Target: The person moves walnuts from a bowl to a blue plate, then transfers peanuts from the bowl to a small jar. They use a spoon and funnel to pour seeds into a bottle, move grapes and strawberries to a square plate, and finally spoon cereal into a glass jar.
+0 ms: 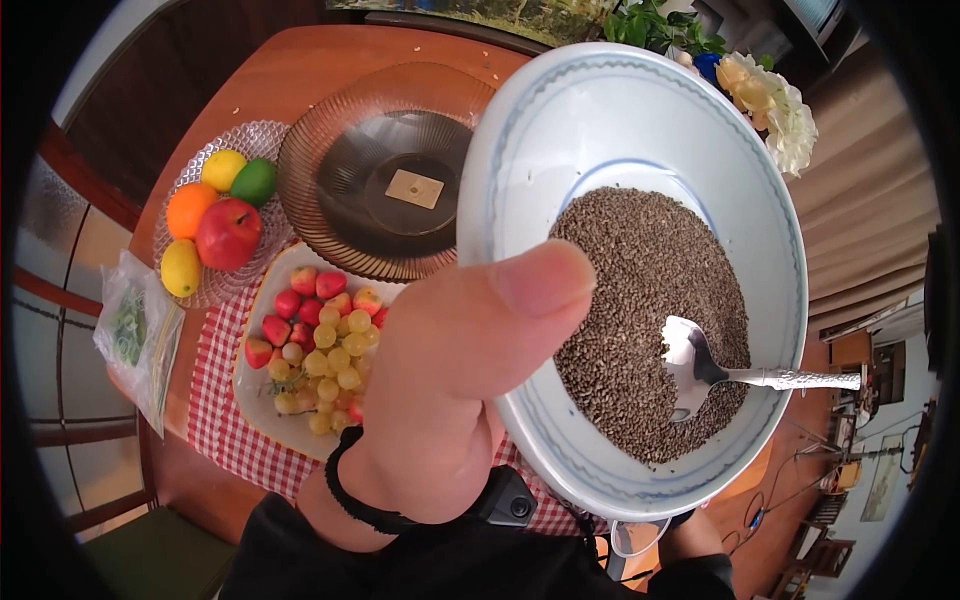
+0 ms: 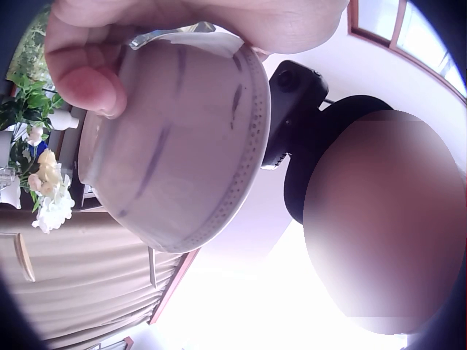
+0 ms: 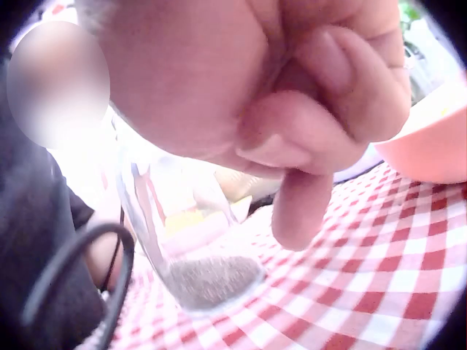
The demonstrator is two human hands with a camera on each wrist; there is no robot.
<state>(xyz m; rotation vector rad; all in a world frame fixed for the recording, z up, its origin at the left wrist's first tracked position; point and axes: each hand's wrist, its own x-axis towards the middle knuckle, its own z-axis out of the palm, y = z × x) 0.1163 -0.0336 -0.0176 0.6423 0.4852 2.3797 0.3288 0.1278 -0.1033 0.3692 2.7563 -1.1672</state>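
Observation:
My left hand [image 1: 450, 350] grips a white bowl [image 1: 530, 130] with blue trim by its near rim, thumb over the edge. In the left wrist view its fingers curl under the bowl [image 2: 175, 146]. The tilted bowl holds a heap of small grey-brown seeds [image 1: 640, 270]. A metal spoon [image 1: 690, 360] rests in them, handle out over the right rim. My right hand [image 3: 321, 95], mostly hidden behind the bowl in the head view, has loosely curled fingers, one pointing down, and no object shows in it. Beside it stands a clear glass [image 3: 157, 226] with similar seeds at the bottom.
A white dish [image 1: 250, 400] of grapes and small red fruits sits on a checked cloth [image 1: 220, 380]. Behind are a ribbed glass bowl [image 1: 310, 190] and a glass plate [image 1: 255, 140] of fruit. A plastic bag [image 1: 135, 320] lies left; flowers [image 1: 780, 110] stand behind.

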